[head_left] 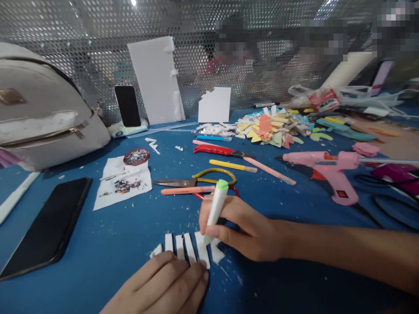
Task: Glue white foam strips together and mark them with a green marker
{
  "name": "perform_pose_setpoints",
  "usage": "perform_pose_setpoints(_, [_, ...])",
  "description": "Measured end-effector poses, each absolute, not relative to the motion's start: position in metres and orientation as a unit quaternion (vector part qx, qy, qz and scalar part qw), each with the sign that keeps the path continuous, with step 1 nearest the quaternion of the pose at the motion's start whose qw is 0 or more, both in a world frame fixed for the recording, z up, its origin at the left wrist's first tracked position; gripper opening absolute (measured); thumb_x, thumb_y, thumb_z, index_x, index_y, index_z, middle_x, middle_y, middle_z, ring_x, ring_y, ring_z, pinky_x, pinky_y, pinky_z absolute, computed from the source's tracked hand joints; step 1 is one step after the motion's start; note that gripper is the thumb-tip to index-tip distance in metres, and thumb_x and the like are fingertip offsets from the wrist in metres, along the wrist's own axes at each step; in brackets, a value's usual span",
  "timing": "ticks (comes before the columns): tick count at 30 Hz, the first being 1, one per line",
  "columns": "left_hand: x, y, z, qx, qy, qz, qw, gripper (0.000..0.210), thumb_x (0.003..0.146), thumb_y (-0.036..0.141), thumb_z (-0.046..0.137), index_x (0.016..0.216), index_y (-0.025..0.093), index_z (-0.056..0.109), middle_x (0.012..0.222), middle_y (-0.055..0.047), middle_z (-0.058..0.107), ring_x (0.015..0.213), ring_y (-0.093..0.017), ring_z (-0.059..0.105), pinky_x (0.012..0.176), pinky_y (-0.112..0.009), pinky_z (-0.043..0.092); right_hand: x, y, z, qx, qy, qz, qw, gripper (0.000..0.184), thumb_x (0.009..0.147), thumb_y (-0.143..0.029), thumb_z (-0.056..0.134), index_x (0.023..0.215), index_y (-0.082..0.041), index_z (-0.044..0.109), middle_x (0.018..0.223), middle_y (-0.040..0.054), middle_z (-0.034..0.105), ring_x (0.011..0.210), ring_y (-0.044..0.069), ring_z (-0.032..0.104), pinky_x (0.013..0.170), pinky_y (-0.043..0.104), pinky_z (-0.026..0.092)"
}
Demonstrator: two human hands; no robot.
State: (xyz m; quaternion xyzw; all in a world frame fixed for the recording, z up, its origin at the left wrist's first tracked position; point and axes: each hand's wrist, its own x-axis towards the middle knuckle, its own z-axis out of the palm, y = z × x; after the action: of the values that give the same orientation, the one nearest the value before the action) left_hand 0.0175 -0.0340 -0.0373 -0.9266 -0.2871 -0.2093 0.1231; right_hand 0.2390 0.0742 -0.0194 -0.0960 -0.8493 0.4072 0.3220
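Observation:
Several narrow white foam strips (190,248) lie side by side on the blue table (124,244), low in the head view. My left hand (166,281) rests flat over their near ends, fingers stretched out. Between the thumb and fingers of my right hand (242,224) is a white marker (216,209) with a green end, its lower tip down by one of the right-hand strips. Whether the tip touches the foam I cannot tell. Just beyond my right hand lie an orange marker (186,190) and scissors (183,182) with yellow and red handles.
A pink glue gun (327,168) lies right, its cord behind it. A red utility knife (216,149) and yellow marker (232,165) lie mid-table. Foam scraps (271,126) are heaped behind. At left are a dark phone (49,222), a paper (108,187) with small bits, and a backpack (46,109).

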Motion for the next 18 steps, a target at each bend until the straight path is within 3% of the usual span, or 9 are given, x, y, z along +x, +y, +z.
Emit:
perform_pose_setpoints(9, [0.0179, -0.032, -0.0357, -0.931, -0.284, -0.2, 0.115, 0.036, 0.104, 0.013, 0.036, 0.117, 0.02, 0.068, 0.117, 0.008, 0.071, 0.103, -0.009, 0.06, 0.122, -0.028, 0.011, 0.2402, 0.0733, -0.0221, -0.064, -0.872, 0.375, 0.309, 0.014, 0.1, -0.021, 0.045, 0.09, -0.016, 0.054, 0.087, 0.0057, 0.065, 0.079, 0.015, 0.056, 0.079, 0.03, 0.045])
perform_pose_setpoints(14, [0.0185, -0.0326, -0.034, -0.929, -0.283, -0.206, 0.12, 0.037, 0.104, 0.012, 0.035, 0.115, 0.02, 0.069, 0.115, 0.008, 0.072, 0.102, -0.01, 0.061, 0.122, -0.028, 0.013, 0.2401, 0.0739, -0.0215, -0.075, -0.908, 0.341, 0.232, 0.024, 0.102, -0.028, 0.041, 0.085, -0.017, 0.054, 0.078, 0.0048, 0.06, 0.073, 0.017, 0.049, 0.074, 0.032, 0.041])
perform_pose_setpoints(18, [0.0193, -0.0351, -0.0348, -0.926, -0.288, -0.212, 0.118, 0.033, 0.102, 0.013, 0.04, 0.116, 0.019, 0.068, 0.116, 0.006, 0.072, 0.105, -0.011, 0.06, 0.121, -0.029, 0.016, 0.2382, 0.0743, -0.0204, -0.055, -0.927, 0.313, 0.199, 0.021, 0.101, -0.026, 0.039, 0.084, -0.019, 0.049, 0.075, 0.0027, 0.056, 0.071, 0.017, 0.044, 0.072, 0.031, 0.037])
